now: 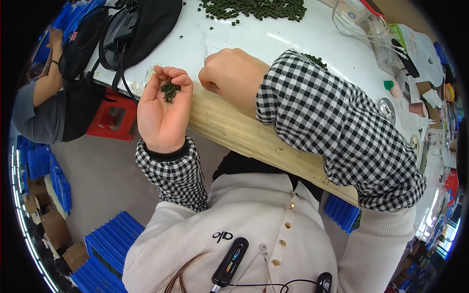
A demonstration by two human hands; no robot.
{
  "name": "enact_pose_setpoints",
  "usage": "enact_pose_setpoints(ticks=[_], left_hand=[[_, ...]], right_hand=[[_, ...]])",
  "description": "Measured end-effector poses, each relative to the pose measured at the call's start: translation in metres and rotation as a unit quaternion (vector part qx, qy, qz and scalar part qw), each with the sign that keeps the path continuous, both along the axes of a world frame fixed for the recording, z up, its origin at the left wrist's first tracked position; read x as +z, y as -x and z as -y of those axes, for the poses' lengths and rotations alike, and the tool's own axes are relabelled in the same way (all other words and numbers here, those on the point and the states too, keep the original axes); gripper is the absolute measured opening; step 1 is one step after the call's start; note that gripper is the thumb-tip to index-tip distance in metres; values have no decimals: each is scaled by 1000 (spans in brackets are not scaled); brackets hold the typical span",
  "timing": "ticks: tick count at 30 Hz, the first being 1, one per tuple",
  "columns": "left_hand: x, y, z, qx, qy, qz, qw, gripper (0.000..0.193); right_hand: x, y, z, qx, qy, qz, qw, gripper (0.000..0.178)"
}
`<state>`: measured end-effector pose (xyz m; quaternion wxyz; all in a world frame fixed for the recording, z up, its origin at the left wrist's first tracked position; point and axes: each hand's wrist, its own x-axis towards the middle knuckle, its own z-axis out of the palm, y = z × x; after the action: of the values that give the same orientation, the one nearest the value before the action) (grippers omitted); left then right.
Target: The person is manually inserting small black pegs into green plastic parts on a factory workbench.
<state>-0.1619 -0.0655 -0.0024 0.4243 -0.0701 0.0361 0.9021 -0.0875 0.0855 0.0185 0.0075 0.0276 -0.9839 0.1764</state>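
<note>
My left hand (163, 119) is turned palm up just off the table's front edge, its fingers curled into a cup. A small heap of dark green pieces (169, 91) lies in it, against the fingers. My right hand (234, 71) is closed and rests knuckles up at the near edge of the white tabletop (293, 41), to the right of the left hand. Its fingertips are tucked under, so anything inside is hidden. At the far side spreads a large pile of similar dark green pieces (259, 7), with a few strays around it.
A pale wooden beam (244, 122) edges the table's front. A black bag (146, 29) sits at the far left, near another person's arm (45, 80) and a red stool (111, 117). Clear plastic boxes (383, 53) and clutter fill the right side. Blue crates (115, 239) stand lower left.
</note>
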Motion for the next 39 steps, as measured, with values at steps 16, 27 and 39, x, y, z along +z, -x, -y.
enact_pose_setpoints(ticks=[16, 27, 39], left_hand=[[-3, -6, -24, -35, -11, 36, 999, 22], [-22, 10, -26, -33, -71, -28, 997, 24], [-12, 10, -29, -32, -60, 59, 996, 17]], right_hand=[[12, 63, -42, -126, 133, -299, 936, 12], [-8, 101, -6, 5, -188, -60, 980, 19], [13, 37, -36, 65, -224, -16, 972, 10]])
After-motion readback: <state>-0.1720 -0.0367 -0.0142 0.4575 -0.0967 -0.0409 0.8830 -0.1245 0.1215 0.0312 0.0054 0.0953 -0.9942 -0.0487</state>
